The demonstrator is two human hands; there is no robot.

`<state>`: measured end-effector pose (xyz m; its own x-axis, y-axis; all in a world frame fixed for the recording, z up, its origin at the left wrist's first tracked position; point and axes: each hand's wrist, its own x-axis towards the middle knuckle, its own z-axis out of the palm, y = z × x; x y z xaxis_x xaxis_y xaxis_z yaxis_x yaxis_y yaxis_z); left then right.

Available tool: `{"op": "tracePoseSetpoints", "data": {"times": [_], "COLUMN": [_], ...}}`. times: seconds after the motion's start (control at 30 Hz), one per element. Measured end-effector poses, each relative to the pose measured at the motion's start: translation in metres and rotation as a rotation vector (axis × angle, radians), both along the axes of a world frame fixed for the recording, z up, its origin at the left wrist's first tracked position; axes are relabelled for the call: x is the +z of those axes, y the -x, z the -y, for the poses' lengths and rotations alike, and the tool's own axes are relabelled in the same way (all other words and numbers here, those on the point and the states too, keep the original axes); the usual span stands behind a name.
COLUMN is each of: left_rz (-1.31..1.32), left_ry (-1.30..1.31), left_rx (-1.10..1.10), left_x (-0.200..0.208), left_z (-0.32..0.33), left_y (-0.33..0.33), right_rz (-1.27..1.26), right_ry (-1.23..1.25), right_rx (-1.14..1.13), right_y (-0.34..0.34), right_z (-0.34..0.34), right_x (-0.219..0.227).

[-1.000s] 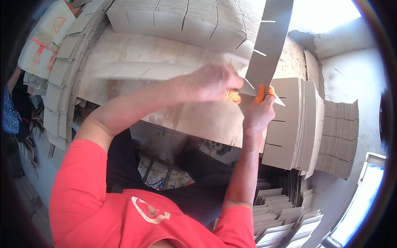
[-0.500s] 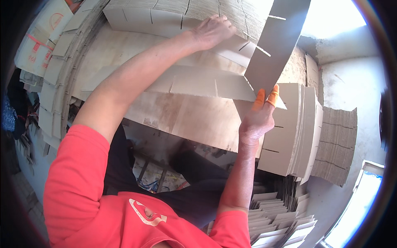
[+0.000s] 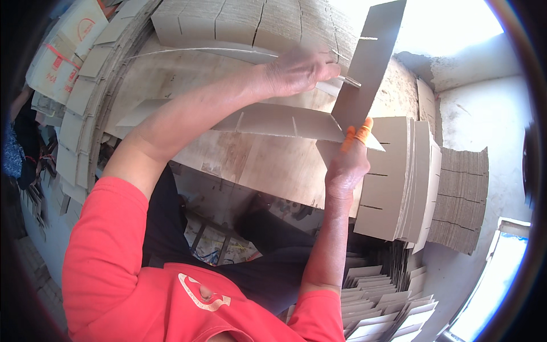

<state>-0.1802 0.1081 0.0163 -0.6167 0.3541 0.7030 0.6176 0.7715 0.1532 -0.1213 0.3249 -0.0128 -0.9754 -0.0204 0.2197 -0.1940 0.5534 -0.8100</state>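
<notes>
cardboard strip [image 3: 371, 60], end in right grip [image 3: 347, 164]

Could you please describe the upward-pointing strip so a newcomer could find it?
By the table, find the right hand. Its orange-covered fingers hold the grey strip near its lower end. Unlike the neighbouring strips, which run left, it points toward the picture's top edge.

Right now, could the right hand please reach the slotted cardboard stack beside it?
Probably yes: the slotted stack sits close beside the right hand, though that hand holds a cardboard strip.
</notes>
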Motion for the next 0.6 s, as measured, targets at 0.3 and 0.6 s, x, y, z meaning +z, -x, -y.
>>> {"op": "tracePoseSetpoints", "data": {"times": [0.3, 0.6], "left_rz": [-0.016, 0.251], "left_ry": [-0.021, -0.181], "left_rx": [0.090, -0.097], "left_x": [-0.001, 0.029], "left_z": [0.011, -0.011], "left_y": [-0.012, -0.048], "right_rz": [0.010, -0.267], "right_ry": [-0.075, -0.438], "right_rx": [0.041, 0.087], "right_y": [-0.018, -0.025], "right_z": [0.006, -0.015], "right_x": [0.019, 0.001]}}
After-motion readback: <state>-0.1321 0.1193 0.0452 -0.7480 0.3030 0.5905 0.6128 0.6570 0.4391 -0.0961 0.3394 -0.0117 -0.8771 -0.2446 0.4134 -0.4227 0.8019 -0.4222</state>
